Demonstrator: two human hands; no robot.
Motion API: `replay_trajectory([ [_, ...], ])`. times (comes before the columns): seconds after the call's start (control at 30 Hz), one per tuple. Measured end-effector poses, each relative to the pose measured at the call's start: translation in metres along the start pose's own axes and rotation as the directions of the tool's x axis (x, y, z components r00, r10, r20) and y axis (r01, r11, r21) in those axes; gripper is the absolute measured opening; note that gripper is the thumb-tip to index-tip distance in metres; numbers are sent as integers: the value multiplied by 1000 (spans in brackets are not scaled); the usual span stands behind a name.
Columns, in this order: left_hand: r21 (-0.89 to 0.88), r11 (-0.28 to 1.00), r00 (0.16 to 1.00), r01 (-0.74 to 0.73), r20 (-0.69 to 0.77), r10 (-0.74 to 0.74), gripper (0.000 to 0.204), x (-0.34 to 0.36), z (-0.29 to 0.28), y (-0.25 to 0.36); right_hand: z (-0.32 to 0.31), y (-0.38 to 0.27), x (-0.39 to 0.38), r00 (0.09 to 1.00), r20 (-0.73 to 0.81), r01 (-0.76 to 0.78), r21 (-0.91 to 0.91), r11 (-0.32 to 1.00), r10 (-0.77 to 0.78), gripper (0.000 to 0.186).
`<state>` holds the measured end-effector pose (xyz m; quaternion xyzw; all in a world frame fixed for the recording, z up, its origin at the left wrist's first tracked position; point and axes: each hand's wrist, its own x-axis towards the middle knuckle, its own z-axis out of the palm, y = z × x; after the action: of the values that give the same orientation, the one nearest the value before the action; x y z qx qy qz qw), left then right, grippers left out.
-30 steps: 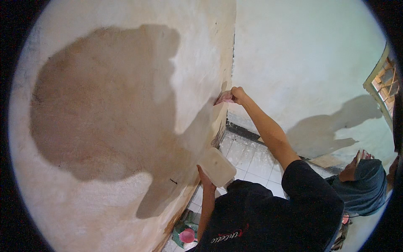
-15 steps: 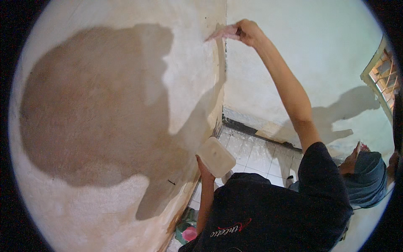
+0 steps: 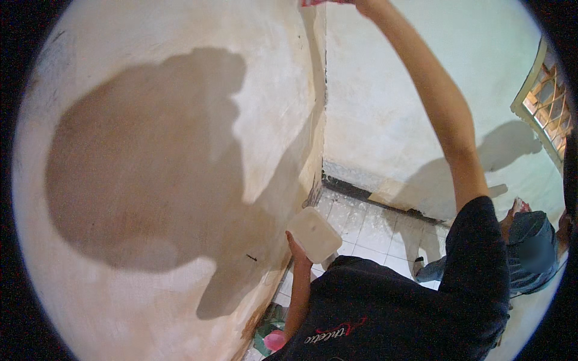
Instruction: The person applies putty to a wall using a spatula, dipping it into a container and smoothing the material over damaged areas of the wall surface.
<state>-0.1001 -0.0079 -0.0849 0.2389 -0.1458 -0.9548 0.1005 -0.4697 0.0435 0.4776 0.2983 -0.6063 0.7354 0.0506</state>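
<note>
My left hand (image 3: 297, 248) grips the edge of a rounded, off-white plastic tub (image 3: 316, 231), held low beside the left wall. The tub shows a small dark spot on its surface, and I cannot tell whether anything is in it. My right arm stretches far up, and my right hand (image 3: 356, 3) is at the picture's top edge, mostly cut off. Its fingers are closed on a thin pinkish-red thing (image 3: 316, 2), pointed toward the wall corner. Most of that thing is out of view, so its kind does not show.
Stained plaster wall (image 3: 271, 72) on the left meets a pale wall (image 3: 397, 90) at the corner. Below lies a white tiled floor (image 3: 370, 231). A co-worker (image 3: 533, 253) is at the right, beneath a grilled window (image 3: 548, 99). A pink object (image 3: 275, 340) lies low left.
My right hand has risen along the corner with the pinkish thing, to the top edge of the view. The tub stays in my left hand, and the view has shifted slightly.
</note>
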Motion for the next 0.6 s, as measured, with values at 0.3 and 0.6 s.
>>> replay_trajectory([
  [0.3,110,987,991,-116,-47,122,74,-35,4,8,32,195,-112,786,51,545,-528,652,-616,40],
  [0.6,147,977,987,-153,-23,158,76,-64,-4,9,-39,277,-334,958,-100,-286,-233,930,269,31],
])
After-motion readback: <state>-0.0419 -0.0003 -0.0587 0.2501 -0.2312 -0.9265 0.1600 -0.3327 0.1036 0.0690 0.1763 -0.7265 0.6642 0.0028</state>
